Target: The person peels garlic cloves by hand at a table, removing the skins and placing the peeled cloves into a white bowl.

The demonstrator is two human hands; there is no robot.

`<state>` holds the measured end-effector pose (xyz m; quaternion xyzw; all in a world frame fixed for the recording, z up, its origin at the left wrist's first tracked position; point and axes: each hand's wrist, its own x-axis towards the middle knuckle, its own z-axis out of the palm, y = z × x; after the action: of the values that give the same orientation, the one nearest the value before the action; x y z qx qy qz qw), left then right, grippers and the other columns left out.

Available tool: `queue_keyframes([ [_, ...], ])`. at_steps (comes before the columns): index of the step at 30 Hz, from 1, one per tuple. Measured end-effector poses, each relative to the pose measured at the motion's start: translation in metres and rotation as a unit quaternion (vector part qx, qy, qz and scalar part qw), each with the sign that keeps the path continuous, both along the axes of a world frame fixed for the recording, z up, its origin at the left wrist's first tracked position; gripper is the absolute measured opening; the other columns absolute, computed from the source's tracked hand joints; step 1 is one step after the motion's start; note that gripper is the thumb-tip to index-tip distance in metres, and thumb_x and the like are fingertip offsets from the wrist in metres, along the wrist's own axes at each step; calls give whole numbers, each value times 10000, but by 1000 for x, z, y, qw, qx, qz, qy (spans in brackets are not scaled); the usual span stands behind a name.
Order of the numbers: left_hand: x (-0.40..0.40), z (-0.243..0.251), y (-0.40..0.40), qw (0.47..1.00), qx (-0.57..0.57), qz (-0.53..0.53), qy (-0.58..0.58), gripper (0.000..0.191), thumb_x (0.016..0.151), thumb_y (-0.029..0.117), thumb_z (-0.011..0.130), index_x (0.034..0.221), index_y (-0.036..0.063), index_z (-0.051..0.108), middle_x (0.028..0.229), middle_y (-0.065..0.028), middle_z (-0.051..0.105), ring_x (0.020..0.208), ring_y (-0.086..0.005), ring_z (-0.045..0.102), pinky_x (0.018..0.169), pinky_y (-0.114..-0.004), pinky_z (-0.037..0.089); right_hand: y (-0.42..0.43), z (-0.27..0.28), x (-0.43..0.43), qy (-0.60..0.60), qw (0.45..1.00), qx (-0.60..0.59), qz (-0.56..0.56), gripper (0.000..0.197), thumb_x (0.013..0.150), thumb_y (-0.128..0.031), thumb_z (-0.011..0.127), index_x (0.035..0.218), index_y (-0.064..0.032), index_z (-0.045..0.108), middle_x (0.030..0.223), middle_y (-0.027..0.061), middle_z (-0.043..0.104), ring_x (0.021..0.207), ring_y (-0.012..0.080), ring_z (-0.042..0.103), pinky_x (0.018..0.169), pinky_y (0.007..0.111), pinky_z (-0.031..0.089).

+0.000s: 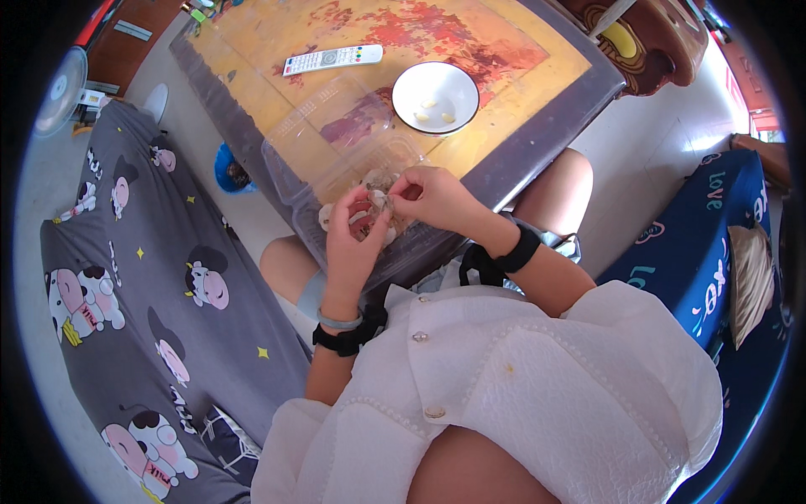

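Observation:
Over a transparent plastic clamshell box (302, 220), my left hand (352, 239) holds a pale piece of garlic (379, 199) between thumb and fingers. The thumb and forefinger of my right hand (437, 198) pinch the same piece at its right side. Whether it is one clove or a larger part of a bulb is too small to tell. Garlic bulbs (325, 215) and loose papery skins lie in the box, partly hidden beneath my hands. A white enamel bowl (434, 85) with a dark rim stands beyond my right hand, with three peeled garlic cloves (448, 118) inside.
The box's lid (340, 113) lies folded back on the table (271, 31). Farther off is a white remote control (332, 60). A blue bin (232, 170) stands on the floor at the left. Sofas with a grey cover (245, 353) and a blue cover (686, 252) flank me.

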<state>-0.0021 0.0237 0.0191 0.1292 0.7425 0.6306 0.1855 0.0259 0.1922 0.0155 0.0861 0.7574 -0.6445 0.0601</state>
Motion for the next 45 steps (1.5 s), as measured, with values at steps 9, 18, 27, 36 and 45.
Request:
queue_keyframes([
  [9, 0, -11, -2, 999, -17, 26, -14, 316, 801, 64, 637, 1095, 19, 531, 995, -74, 564, 864, -127, 567, 755, -248, 484, -10, 4, 3, 46, 998, 52, -9, 156, 756, -127, 645, 844, 0, 620, 768, 82, 619, 679, 137, 599, 622, 243, 485],
  [18, 0, -11, -8, 995, 47, 78, -30, 349, 756, 40, 688, 1061, 7, 521, 995, -73, 568, 888, -139, 568, 780, -253, 492, -10, -9, 3, 87, 996, 13, 7, 190, 800, -132, 635, 944, -9, 635, 844, 80, 633, 745, 139, 607, 680, 256, 484],
  [27, 4, -9, -5, 983, -104, 41, 144, 362, 750, -9, 671, 1062, 12, 489, 989, -70, 539, 923, -137, 553, 770, -251, 494, -6, -7, 3, 24, 999, 30, 17, 155, 765, -117, 657, 870, -4, 645, 739, 66, 640, 660, 108, 595, 622, 237, 479],
  [36, -1, -3, -15, 998, 18, 48, -20, 309, 791, 19, 629, 1070, 9, 495, 1001, -61, 543, 935, -111, 525, 799, -242, 463, 3, -8, 0, 81, 990, 119, -8, 129, 746, -116, 647, 811, -9, 618, 733, 80, 610, 643, 157, 605, 599, 266, 484],
  [45, -2, 3, -19, 962, 141, 70, -221, 273, 833, 33, 589, 1084, 17, 482, 1034, -66, 557, 959, -117, 528, 833, -236, 433, -1, -14, 1, 158, 939, 302, -40, 160, 810, -178, 577, 861, -36, 628, 847, 82, 605, 682, 250, 600, 614, 311, 488],
])
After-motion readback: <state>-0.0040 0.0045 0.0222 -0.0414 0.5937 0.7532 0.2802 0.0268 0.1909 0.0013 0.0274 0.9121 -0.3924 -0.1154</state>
